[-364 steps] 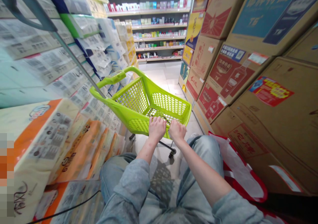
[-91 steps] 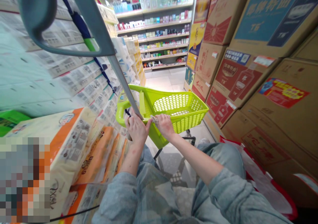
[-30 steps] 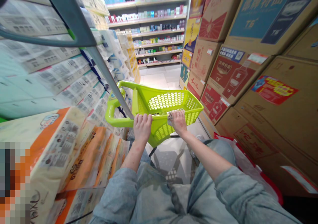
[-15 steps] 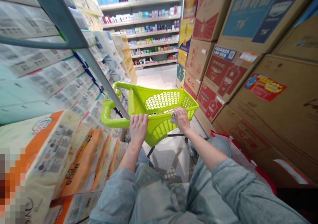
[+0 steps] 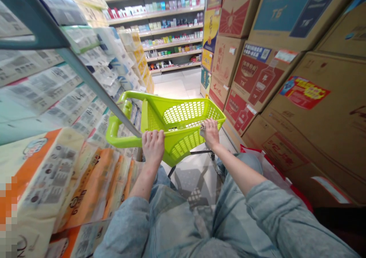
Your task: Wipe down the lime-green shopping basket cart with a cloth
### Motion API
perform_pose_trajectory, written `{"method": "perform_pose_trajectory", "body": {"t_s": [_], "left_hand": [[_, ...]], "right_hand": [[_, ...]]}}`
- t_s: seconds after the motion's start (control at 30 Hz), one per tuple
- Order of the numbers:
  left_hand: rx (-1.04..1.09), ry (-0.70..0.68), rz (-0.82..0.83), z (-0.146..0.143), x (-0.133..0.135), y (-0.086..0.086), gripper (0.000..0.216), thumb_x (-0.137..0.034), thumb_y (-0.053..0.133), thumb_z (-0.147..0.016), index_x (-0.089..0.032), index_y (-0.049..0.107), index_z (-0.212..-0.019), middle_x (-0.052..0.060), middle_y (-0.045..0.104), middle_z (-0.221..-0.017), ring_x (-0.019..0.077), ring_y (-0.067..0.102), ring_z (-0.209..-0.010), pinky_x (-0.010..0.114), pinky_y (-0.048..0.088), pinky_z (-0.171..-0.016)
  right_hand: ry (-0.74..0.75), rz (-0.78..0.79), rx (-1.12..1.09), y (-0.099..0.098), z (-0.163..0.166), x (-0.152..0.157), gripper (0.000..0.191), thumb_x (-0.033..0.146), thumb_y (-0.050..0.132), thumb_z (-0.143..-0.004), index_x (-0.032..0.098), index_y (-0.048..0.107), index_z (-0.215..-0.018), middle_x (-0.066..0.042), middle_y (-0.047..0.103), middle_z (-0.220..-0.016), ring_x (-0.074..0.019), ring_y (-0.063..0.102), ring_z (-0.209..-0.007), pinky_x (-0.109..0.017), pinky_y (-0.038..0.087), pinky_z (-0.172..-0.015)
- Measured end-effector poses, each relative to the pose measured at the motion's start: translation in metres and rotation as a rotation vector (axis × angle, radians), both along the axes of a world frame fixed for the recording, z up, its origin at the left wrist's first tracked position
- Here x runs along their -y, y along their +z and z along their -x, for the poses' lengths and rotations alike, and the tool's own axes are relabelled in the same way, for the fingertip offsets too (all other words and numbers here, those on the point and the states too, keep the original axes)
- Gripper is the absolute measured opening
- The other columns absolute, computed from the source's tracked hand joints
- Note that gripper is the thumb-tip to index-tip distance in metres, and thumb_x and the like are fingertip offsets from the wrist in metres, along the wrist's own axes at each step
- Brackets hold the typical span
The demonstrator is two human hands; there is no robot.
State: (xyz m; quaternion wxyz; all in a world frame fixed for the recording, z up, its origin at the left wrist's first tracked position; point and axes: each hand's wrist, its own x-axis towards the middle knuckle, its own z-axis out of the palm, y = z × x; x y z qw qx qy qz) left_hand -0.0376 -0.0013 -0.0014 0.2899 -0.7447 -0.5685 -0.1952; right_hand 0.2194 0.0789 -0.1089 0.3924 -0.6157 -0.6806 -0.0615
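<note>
We stood in a shop aisle; shelves (image 5: 171,44) of small packaged goods (image 5: 162,5) faced us, wrapped packs (image 5: 45,174) were stacked at our left, printed cartons (image 5: 254,73) at our right; a green shopping cart (image 5: 171,137) was before us.

Lime-green cart (image 5: 183,133) with lattice pattern

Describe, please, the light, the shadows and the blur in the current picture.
In the head view, the floor beyond the green cart shines almost white; on the cart's near side lies a latticed shadow; stacked packs at left look stretched and smeared; the left hand and right hand look fairly sharp.
</note>
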Motion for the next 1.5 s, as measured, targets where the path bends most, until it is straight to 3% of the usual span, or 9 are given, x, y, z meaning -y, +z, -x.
{"method": "perform_pose_trajectory", "body": {"t_s": [0.17,0.27,0.47,0.67,0.73,1.07,1.17,1.33,1.5], "left_hand": [[-0.010,0.021,-0.005,-0.003,0.000,0.001,0.027,-0.027,0.039,-0.091,-0.018,0.061,-0.103,0.011,0.059,-0.085,0.0267,0.048,-0.094,0.043,0.032,-0.097],[-0.008,0.011,-0.003,-0.004,-0.001,0.001,0.028,-0.027,0.039,-0.091,-0.018,0.061,-0.104,0.012,0.059,-0.086,0.0269,0.048,-0.094,0.044,0.032,-0.096],[0.008,0.008,0.020,-0.004,-0.001,0.001,0.028,-0.027,0.038,-0.091,-0.018,0.061,-0.105,0.011,0.058,-0.086,0.0267,0.047,-0.094,0.044,0.031,-0.098],[0.041,-0.006,0.031,-0.004,0.001,0.000,0.027,-0.027,0.039,-0.091,-0.019,0.060,-0.106,0.011,0.059,-0.087,0.0262,0.048,-0.096,0.044,0.030,-0.098],[0.041,-0.005,0.032,-0.004,0.002,0.000,0.027,-0.027,0.039,-0.091,-0.019,0.060,-0.107,0.011,0.059,-0.088,0.0261,0.048,-0.096,0.044,0.030,-0.099],[0.113,-0.048,0.058,-0.010,0.001,-0.002,0.029,-0.027,0.039,-0.091,-0.019,0.059,-0.110,0.012,0.060,-0.091,0.0269,0.049,-0.097,0.047,0.029,-0.100],[0.106,-0.043,0.061,-0.010,0.001,-0.001,0.029,-0.027,0.038,-0.091,-0.019,0.058,-0.111,0.012,0.060,-0.091,0.0265,0.049,-0.097,0.046,0.029,-0.100],[0.090,-0.025,0.054,-0.012,0.002,-0.003,0.029,-0.027,0.038,-0.091,-0.019,0.059,-0.109,0.011,0.059,-0.090,0.0261,0.048,-0.097,0.044,0.028,-0.100],[0.073,-0.006,0.040,-0.014,0.000,-0.005,0.029,-0.027,0.038,-0.092,-0.018,0.059,-0.109,0.011,0.059,-0.089,0.0259,0.048,-0.097,0.044,0.028,-0.100]], "right_hand": [[0.164,-0.024,-0.138,-0.003,0.071,0.026,0.057,0.009,0.031,-0.088,0.009,0.023,-0.144,-0.015,0.019,-0.153,-0.0223,-0.002,-0.143,-0.049,0.018,-0.115],[0.225,-0.032,-0.188,-0.001,0.096,0.037,0.064,0.007,0.030,-0.088,0.010,0.009,-0.148,-0.014,0.008,-0.155,-0.0211,-0.007,-0.142,-0.048,0.019,-0.115],[0.280,-0.068,-0.324,-0.007,0.063,0.040,0.057,0.010,0.029,-0.089,0.015,0.024,-0.145,-0.010,0.028,-0.150,-0.0164,0.018,-0.141,-0.039,0.024,-0.115],[-0.336,-0.016,-0.796,-0.022,0.002,0.021,0.039,0.014,0.040,-0.083,0.007,0.055,-0.118,-0.019,0.052,-0.125,-0.0205,0.046,-0.119,-0.036,0.030,-0.107],[-0.452,0.010,-0.851,-0.024,-0.005,0.012,0.033,0.016,0.043,-0.081,0.005,0.059,-0.108,-0.020,0.054,-0.115,-0.0218,0.049,-0.111,-0.036,0.034,-0.102],[-0.237,0.083,-0.892,-0.046,0.070,0.024,0.022,0.034,0.057,-0.074,0.016,0.056,-0.087,-0.010,0.060,-0.091,-0.0219,0.054,-0.088,-0.035,0.043,-0.083],[-0.197,0.104,-0.914,-0.045,0.063,0.027,0.024,0.039,0.061,-0.071,0.016,0.057,-0.078,-0.007,0.061,-0.080,-0.0203,0.055,-0.079,-0.033,0.044,-0.078],[-0.297,-0.052,-1.097,-0.027,0.042,0.010,0.030,0.043,0.059,-0.072,0.015,0.059,-0.081,-0.005,0.063,-0.079,-0.0174,0.055,-0.073,-0.029,0.045,-0.071],[-0.297,-0.022,-1.187,-0.022,0.056,0.005,0.029,0.040,0.060,-0.070,0.013,0.059,-0.080,-0.007,0.065,-0.079,-0.0167,0.056,-0.071,-0.029,0.046,-0.069]]}}
